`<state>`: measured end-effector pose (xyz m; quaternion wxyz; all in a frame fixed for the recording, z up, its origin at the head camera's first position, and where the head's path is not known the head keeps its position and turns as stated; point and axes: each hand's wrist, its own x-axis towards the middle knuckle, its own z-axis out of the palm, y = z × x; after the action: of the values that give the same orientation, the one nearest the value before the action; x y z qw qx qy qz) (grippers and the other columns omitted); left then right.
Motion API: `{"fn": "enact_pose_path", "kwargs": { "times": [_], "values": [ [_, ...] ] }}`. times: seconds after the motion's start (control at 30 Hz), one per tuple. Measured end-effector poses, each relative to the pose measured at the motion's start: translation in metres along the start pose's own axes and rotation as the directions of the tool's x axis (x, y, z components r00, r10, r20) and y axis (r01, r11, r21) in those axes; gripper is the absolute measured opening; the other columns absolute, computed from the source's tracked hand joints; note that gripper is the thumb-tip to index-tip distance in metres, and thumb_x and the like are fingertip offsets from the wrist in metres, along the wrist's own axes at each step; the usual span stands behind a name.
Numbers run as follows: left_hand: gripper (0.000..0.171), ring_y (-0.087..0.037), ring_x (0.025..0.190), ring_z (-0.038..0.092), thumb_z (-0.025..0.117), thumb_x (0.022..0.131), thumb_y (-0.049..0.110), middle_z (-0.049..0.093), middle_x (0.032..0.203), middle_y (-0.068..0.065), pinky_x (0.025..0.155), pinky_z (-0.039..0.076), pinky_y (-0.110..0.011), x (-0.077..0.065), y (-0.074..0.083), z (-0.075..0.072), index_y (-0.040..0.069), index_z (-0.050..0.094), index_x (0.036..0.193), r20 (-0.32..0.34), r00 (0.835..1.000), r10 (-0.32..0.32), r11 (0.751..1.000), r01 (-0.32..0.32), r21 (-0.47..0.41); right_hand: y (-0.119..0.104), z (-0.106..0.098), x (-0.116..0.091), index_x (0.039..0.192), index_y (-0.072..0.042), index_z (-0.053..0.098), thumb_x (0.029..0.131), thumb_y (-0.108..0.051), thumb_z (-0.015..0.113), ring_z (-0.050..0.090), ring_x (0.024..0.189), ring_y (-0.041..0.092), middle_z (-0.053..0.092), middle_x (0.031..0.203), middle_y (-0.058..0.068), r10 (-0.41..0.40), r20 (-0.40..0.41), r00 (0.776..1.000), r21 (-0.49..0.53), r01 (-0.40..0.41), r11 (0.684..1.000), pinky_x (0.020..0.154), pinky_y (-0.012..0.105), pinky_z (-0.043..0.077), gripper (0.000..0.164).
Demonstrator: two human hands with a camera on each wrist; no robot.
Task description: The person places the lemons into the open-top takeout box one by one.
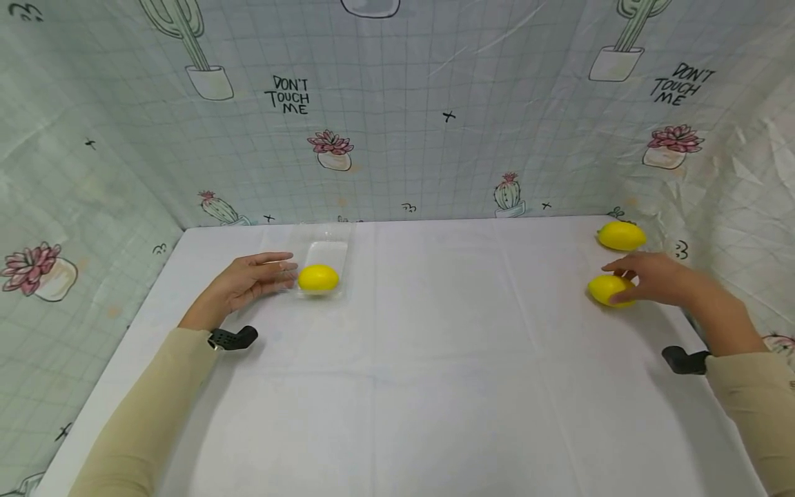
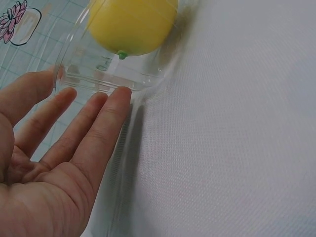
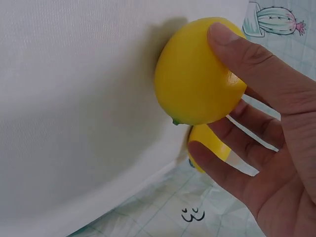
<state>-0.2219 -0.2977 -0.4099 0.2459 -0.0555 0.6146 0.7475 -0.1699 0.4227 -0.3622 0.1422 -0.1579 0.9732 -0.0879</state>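
On the left of the table, a clear plastic tray (image 1: 327, 250) holds one yellow lemon (image 1: 318, 278), whose green tip shows in the left wrist view. My left hand (image 1: 257, 279) is beside the tray's left side, its fairly straight fingertips (image 2: 121, 96) touching the clear wall. At the right, my right hand (image 1: 652, 279) grips a second lemon (image 3: 195, 74) between thumb and fingers, low at the table's surface. Just behind it lies a third lemon (image 1: 622, 236), partly covered by the gripped lemon and fingers in the right wrist view.
A white cloth covers the table (image 1: 422, 359). Patterned fabric (image 1: 397, 103) with cactus drawings hangs behind it and along both sides. A black wrist mount (image 1: 236, 338) sits on the left wrist, another black mount (image 1: 685, 360) on the right.
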Motion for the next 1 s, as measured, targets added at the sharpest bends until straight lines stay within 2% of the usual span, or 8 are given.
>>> {"fn": "enact_pose_path", "kwargs": {
  "times": [0.13, 0.33, 0.57, 0.77, 1.0],
  "values": [
    [0.061, -0.028, 0.119, 0.067, 0.063, 0.1, 0.004, 0.07, 0.123, -0.009, 0.104, 0.052, -0.04, 0.001, 0.0, 0.0, -0.002, 0.037, 0.155, -0.001, 1.0, 0.004, 1.0, -0.004, -0.004, -0.001, 0.001, 0.002, 0.114, 0.005, 0.067, 0.079, -0.027, 0.088, 0.06, 0.091, 0.024, 0.066, 0.102, 0.008, 0.006, 0.023, 1.0, 0.01, -0.007, 1.0, 0.081, 0.046, 0.059, 0.052],
    [0.059, -0.029, 0.12, 0.066, 0.064, 0.1, 0.003, 0.07, 0.123, -0.01, 0.103, 0.053, -0.04, 0.002, 0.002, 0.0, -0.002, 0.039, 0.154, -0.007, 1.0, -0.001, 1.0, 0.0, -0.008, -0.01, 0.002, 0.002, 0.114, 0.001, 0.063, 0.078, -0.032, 0.088, 0.058, 0.088, 0.02, 0.068, 0.101, 0.003, 0.004, 0.057, 0.998, 0.02, -0.005, 1.0, 0.084, 0.045, 0.057, 0.055],
    [0.057, -0.031, 0.122, 0.064, 0.062, 0.101, 0.003, 0.069, 0.125, -0.011, 0.102, 0.055, -0.039, 0.0, 0.004, 0.0, -0.003, 0.039, 0.153, 0.001, 1.0, 0.0, 1.0, 0.0, 0.005, -0.035, 0.0, 0.006, 0.118, -0.001, 0.066, 0.079, -0.028, 0.088, 0.06, 0.09, 0.017, 0.07, 0.108, 0.002, -0.073, 0.01, 0.997, 0.049, 0.072, 0.996, 0.085, 0.043, 0.059, 0.052],
    [0.059, -0.03, 0.123, 0.064, 0.062, 0.101, 0.003, 0.069, 0.125, -0.01, 0.102, 0.054, -0.038, -0.001, 0.004, -0.001, -0.003, 0.037, 0.154, 0.005, 1.0, 0.003, 1.0, -0.003, 0.004, -0.056, -0.004, 0.014, 0.123, -0.002, 0.07, 0.079, -0.029, 0.089, 0.063, 0.096, 0.019, 0.071, 0.117, 0.009, -0.144, -0.046, 0.988, -0.005, 0.144, 0.99, 0.088, 0.045, 0.059, 0.055],
    [0.058, -0.028, 0.12, 0.066, 0.064, 0.1, 0.004, 0.07, 0.123, -0.009, 0.102, 0.054, -0.039, 0.0, 0.001, -0.001, -0.002, 0.041, 0.153, -0.007, 1.0, 0.002, 1.0, -0.002, 0.002, -0.07, -0.004, 0.018, 0.126, -0.001, 0.07, 0.078, -0.03, 0.089, 0.065, 0.095, 0.022, 0.071, 0.117, 0.011, -0.215, -0.061, 0.975, -0.048, 0.212, 0.976, 0.083, 0.043, 0.061, 0.059]
  ]
}}
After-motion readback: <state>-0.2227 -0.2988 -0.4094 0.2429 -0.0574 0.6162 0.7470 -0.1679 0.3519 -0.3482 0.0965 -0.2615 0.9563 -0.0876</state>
